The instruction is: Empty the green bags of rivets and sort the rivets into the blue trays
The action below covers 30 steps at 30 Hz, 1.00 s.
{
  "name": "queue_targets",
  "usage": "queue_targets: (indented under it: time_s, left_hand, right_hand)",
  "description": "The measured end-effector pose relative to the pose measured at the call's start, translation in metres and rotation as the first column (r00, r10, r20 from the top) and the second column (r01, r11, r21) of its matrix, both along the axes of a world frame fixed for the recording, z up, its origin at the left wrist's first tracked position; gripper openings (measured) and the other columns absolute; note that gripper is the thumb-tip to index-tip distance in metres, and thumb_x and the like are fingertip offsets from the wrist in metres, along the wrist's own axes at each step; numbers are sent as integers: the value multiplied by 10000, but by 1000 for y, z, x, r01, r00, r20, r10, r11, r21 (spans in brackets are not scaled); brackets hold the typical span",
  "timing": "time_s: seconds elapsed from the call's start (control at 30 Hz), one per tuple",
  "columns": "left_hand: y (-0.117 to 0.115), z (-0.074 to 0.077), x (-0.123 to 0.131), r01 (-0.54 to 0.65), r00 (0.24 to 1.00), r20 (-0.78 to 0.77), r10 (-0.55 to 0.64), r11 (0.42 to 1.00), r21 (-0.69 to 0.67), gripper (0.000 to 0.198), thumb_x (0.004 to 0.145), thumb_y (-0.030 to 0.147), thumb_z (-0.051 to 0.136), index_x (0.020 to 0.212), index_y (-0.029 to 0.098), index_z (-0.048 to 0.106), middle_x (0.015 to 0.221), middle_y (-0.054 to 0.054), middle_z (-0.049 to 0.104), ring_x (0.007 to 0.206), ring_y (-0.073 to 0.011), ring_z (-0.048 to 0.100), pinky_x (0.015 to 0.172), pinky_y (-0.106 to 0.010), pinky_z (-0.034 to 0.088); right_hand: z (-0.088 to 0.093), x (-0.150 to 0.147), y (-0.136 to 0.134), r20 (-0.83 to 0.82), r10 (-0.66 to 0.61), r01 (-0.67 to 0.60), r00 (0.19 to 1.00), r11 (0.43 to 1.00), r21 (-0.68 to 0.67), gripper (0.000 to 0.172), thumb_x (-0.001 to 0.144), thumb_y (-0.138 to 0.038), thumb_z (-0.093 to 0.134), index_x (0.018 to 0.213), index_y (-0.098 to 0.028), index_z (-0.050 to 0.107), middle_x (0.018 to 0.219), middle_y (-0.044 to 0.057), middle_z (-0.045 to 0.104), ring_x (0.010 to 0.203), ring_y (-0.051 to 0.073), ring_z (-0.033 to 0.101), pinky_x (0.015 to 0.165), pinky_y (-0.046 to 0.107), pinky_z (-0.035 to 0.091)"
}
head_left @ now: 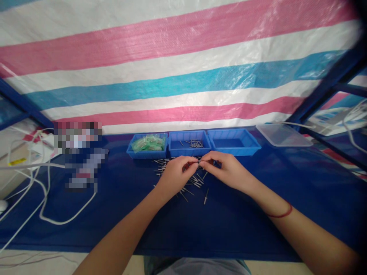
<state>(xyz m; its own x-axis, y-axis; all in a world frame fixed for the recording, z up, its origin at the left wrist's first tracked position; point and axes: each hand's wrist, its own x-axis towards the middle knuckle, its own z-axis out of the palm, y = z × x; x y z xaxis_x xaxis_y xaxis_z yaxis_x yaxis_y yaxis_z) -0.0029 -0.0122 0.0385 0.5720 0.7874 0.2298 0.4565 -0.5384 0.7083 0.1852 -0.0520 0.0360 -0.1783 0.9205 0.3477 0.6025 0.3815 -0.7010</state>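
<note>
My left hand (175,172) and my right hand (229,170) meet fingertip to fingertip above the table, just in front of the middle bin. Both are pinched closed on a small metal blind rivet (198,162), mostly covered by the fingers. Beneath and around them lies a loose pile of blind rivets (196,181), thin silvery pins with thicker ends, partly hidden by my left hand. One separate rivet (205,197) rests nearer to me. Several more rivets (196,144) lie in the middle blue bin (175,147).
The left blue bin (134,154) holds green-and-clear plastic packets (149,143); the right blue bin (243,151) stands beside the middle one. A translucent lid (282,135) lies at back right. White cables (63,222) cross the left side. Striped sheeting (172,88) hangs behind.
</note>
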Motion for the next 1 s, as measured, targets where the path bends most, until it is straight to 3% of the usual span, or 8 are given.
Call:
queue_targets:
  time_s: [0.1,0.23,0.4,0.6,0.87,0.93,1.0]
  left_hand:
    - [-3,2,1,56,997,-47,-54,998,34,239,918,314,496,912,181,695,796,-20,661,754,-150,588,692,-242,418]
    - [-5,-2,3,28,1000,-3,-28,999,21,211,908,327,520,879,178,667,770,-5,630,695,-129,550,656,-228,398]
    - [-4,-5,3,19,998,62,-18,1000,-13,187,869,353,582,841,178,642,770,4,623,670,-117,534,649,-226,407]
    - [0,0,0,-21,987,162,18,1000,18,127,840,297,615,815,173,624,786,-1,614,664,-108,532,651,-225,432]
    - [0,1,-1,-17,987,163,8,999,52,175,862,344,592,841,172,613,801,-10,628,662,-109,544,661,-234,443]
    - [1,0,-1,-38,989,147,33,999,35,175,865,344,587,881,173,621,817,-11,638,656,-110,547,659,-237,444]
    - [2,-1,-2,-60,993,109,56,998,31,183,867,333,582,948,177,628,829,-10,642,650,-113,547,660,-243,445]
  right_hand:
    - [1,-1,-1,-53,-19,20,998,1000,14,171,871,-331,556,845,-212,677,819,28,694,711,155,597,645,283,463]
    - [0,-4,-4,-121,-72,72,990,997,-5,188,851,-366,582,828,-202,673,771,30,681,644,147,570,585,284,446]
    - [2,-6,-6,-141,-9,14,990,999,36,125,847,-294,582,844,-206,671,806,27,676,694,144,572,642,285,464]
    - [-1,-2,-2,-127,-47,53,991,998,42,144,856,-313,583,882,-211,681,817,27,689,690,148,589,627,290,466]
    - [-5,-1,0,-71,46,-41,996,997,66,190,906,-349,533,895,-221,673,903,39,704,803,170,624,730,313,485]
    - [-7,0,5,-39,13,-8,999,993,117,191,914,-339,522,899,-220,671,913,42,707,838,177,621,771,323,474]
    - [-9,3,12,38,-101,92,994,975,200,208,922,-334,508,910,-212,676,894,49,708,837,191,607,765,335,453]
